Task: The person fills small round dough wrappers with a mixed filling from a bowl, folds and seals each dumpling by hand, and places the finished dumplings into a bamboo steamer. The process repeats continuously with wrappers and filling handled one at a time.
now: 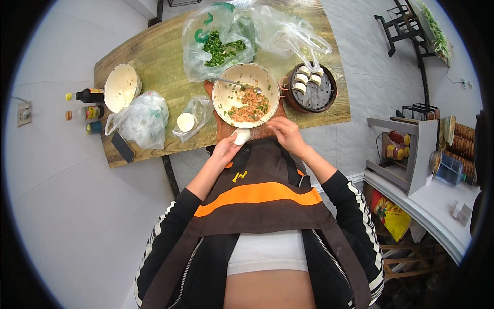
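Note:
My left hand [225,150] pinches a white dumpling wrapper [242,136] just below the near rim of an enamel bowl [231,83]. Inside the bowl, minced meat filling [250,105] flecked with chopped greens lies on the near side. In my right hand [287,134] is a thin metal utensil [262,121], its tip in the filling; its exact kind is hard to tell. A metal spoon [239,83] rests across the bowl. Under the bowl is a reddish-brown board [225,130]. A stack of round wrappers [186,122] sits on a clear plastic bag to the left.
Several folded dumplings [300,79] lie in a round steamer [314,96] at right, a clear bag [295,36] overhanging it. Behind the bowl, a plastic bag holds chopped greens [222,48]. At left are another bowl [120,87], a tied bag [144,121], a phone [123,146] and bottles [90,95].

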A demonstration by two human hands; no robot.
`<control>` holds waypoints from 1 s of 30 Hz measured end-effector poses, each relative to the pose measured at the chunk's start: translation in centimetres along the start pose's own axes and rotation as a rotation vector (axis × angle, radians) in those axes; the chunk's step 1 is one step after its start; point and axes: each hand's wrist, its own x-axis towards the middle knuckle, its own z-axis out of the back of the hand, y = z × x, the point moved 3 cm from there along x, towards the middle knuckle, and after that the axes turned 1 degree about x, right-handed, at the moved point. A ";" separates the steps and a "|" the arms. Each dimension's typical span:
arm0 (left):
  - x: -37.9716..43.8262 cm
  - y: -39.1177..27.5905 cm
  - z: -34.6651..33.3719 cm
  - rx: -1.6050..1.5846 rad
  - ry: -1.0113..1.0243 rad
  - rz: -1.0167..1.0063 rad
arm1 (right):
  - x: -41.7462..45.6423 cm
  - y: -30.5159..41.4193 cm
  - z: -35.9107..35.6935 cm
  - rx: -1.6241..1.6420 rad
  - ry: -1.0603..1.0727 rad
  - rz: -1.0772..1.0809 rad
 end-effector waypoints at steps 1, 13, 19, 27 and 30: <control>-0.3 0.0 -1.2 -0.033 -0.031 -0.009 | -0.3 0.3 0.2 0.034 -0.024 -0.054; -0.9 -1.2 -2.9 -0.016 -0.069 -0.052 | -2.0 3.6 0.5 0.126 -0.151 -0.121; -0.7 -1.5 -2.0 0.103 -0.002 -0.144 | -1.8 5.4 0.2 0.049 -0.003 0.184; -1.3 -1.4 -2.5 0.224 -0.011 -0.203 | -2.5 5.6 -0.6 0.003 -0.160 0.135; -3.1 -1.4 -3.0 0.295 0.046 -0.192 | -2.2 5.0 -0.7 -0.003 -0.190 0.010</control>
